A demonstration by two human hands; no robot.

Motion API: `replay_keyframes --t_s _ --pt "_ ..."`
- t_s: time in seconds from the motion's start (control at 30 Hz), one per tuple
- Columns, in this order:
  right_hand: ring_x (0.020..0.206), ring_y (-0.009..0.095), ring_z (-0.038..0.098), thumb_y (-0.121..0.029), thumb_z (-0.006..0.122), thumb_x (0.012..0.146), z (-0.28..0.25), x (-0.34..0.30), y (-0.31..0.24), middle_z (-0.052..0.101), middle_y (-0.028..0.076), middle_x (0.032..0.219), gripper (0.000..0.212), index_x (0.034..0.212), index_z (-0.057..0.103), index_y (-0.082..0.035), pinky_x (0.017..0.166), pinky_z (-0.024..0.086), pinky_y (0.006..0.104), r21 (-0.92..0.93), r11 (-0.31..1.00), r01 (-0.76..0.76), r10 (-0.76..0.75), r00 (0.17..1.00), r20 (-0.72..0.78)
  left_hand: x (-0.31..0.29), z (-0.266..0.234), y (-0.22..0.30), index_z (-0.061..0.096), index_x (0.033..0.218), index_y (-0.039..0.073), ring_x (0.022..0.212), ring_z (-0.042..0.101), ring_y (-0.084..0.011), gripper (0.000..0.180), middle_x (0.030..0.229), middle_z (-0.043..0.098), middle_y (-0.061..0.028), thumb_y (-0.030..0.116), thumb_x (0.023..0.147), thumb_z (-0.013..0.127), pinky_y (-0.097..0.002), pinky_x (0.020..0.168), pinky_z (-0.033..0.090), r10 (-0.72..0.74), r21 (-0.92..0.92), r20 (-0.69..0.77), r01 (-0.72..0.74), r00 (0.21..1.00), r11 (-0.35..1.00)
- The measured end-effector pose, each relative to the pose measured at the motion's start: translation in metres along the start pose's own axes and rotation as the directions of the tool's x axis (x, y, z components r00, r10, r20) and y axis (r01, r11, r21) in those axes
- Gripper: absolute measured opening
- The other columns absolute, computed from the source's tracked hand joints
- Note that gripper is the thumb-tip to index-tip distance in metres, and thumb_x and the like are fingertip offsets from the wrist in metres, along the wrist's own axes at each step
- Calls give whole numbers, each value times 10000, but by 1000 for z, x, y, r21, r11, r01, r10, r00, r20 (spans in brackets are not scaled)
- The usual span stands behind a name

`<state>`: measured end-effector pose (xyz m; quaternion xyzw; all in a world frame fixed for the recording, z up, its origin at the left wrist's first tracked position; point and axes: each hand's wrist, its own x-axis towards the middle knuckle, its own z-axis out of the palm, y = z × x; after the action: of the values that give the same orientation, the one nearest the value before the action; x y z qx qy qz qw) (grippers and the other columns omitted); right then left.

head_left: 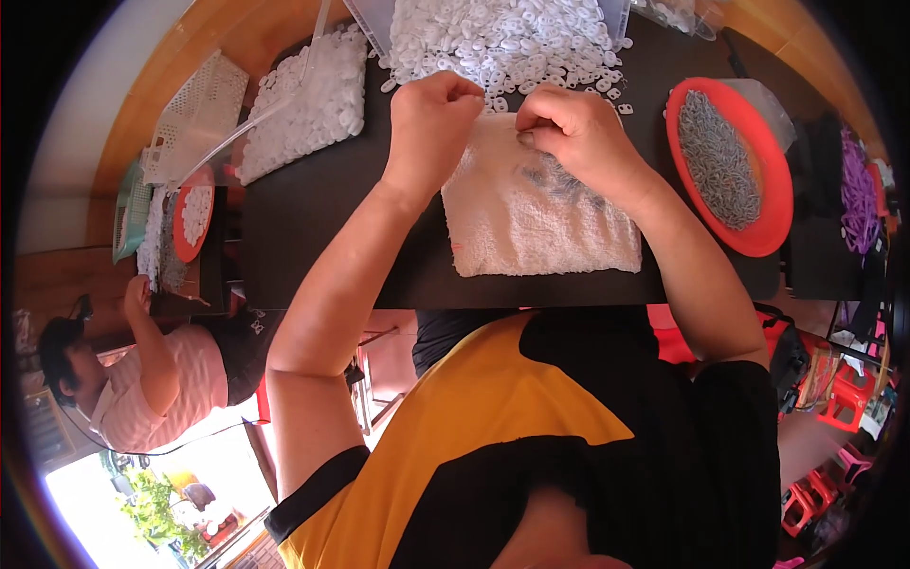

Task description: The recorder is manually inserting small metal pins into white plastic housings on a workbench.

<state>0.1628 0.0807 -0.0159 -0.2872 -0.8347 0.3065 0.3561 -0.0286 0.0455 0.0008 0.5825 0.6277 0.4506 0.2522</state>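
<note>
A folded cream towel (545, 232) lies on the dark table in front of me, with a scatter of small grey pieces (561, 180) on it, partly under my right hand. My left hand (431, 128) is over the towel's far left corner, its fingers curled in a pinch. Close by on the right, my right hand (586, 137) also pinches thumb against fingers, above the towel's far edge. Anything in either pinch is too small or hidden to make out. Just beyond both hands spreads a heap of small white plastic pieces with holes (502, 47).
A red oval basin (773, 190) of small grey pieces stands at right, with purple strips (858, 194) beyond. At left are a bag of white pieces (313, 104) and a white perforated basket (194, 114). Another person (156, 379) works at far left.
</note>
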Motion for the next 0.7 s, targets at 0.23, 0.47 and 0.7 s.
replay_keyframes --t_s 0.23,0.47,0.7 --pt "635 161 550 -32 649 778 0 -4 0 576 54 740 89 829 579 -13 617 441 292 12 1000 -17 18 1000 -24 54 26 -29 706 872 34 791 666 -319 164 871 690 -167 163 785 655 -398 723 523 242 555 67 -238 968 797" --pt "712 287 595 -64 618 753 -5 -4 -4 603 87 760 41 781 592 -50 653 455 381 -40 997 -59 59 998 -13 59 29 -32 684 860 28 677 647 -209 162 742 682 -95 112 731 732 -324 664 518 239 439 38 -231 970 868" --pt "768 76 558 -55 629 870 -3 6 4 617 -8 812 85 942 644 -11 720 456 233 460 833 -306 345 939 0 31 14 -13 649 786 -19 555 569 -96 124 647 609 -38 49 743 744 -268 494 467 44 -245 -82 -63 996 967"
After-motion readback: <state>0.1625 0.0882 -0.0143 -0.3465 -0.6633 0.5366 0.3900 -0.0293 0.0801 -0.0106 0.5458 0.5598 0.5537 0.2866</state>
